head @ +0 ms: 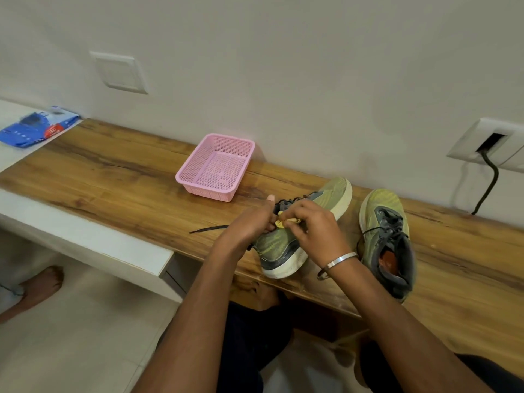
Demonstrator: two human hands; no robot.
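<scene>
Two green sneakers stand on a wooden bench (119,177). The left sneaker (326,202) lies on its side near the front edge, its white sole turned toward me. My left hand (249,222) grips its collar with the thumb raised. My right hand (314,225) pinches a small yellow wad (280,222) at the shoe's opening. A black lace end (208,229) trails left across the wood. The right sneaker (385,234) stands upright beside it, laces loose, orange insole showing.
A pink mesh basket (185,174) sits behind the shoes near the wall. A blue packet (37,129) lies on a white ledge far left. A black cable (489,188) hangs from a wall socket at right. Another person's bare foot (39,285) rests on the floor.
</scene>
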